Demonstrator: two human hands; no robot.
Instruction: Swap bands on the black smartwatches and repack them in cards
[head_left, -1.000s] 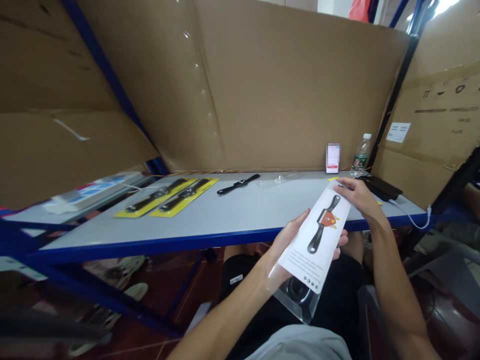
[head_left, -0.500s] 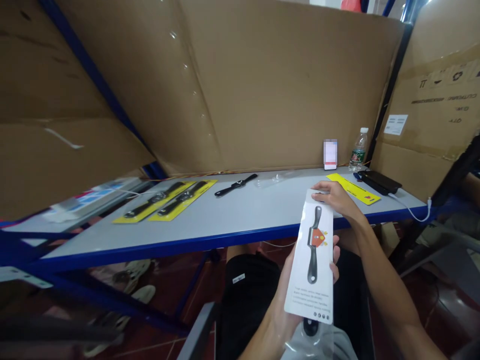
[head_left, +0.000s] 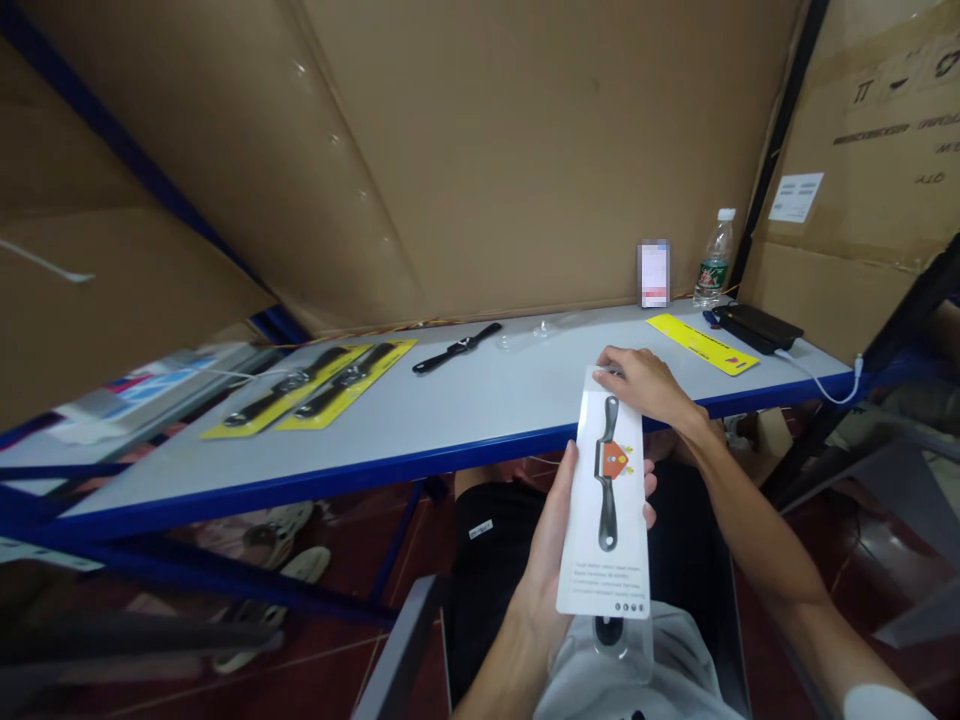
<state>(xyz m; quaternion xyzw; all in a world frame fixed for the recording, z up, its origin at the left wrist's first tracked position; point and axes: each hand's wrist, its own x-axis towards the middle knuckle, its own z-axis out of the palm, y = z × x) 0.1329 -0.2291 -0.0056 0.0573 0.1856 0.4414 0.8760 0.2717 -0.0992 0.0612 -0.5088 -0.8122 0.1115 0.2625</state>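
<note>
A white printed backing card (head_left: 581, 520) with a picture of a spokeshave is held over my lap, its printed face toward me. My left hand (head_left: 551, 550) wraps around it from beneath, fingertips showing at its right edge. My right hand (head_left: 637, 382) pinches the card's top end. Below the card's lower edge a clear plastic blister (head_left: 637, 650) sticks out, with a black handle end (head_left: 607, 631) inside; the rest is hidden behind the card. On the table lie a loose black spokeshave (head_left: 457, 349), two packed spokeshaves on yellow cards (head_left: 319, 412) and a separate yellow card (head_left: 701, 343).
An empty clear blister (head_left: 525, 338) lies at the table's back. A phone (head_left: 654, 273) and a water bottle (head_left: 714, 260) stand at the back right, near a black device (head_left: 756, 330) with a white cable. Cardboard walls (head_left: 487, 150) surround the grey table with its blue edge (head_left: 300, 478).
The view has tilted and shifted, so the table appears higher and farther left. Both hands keep their hold on the card, which has moved slightly up and left in view.
</note>
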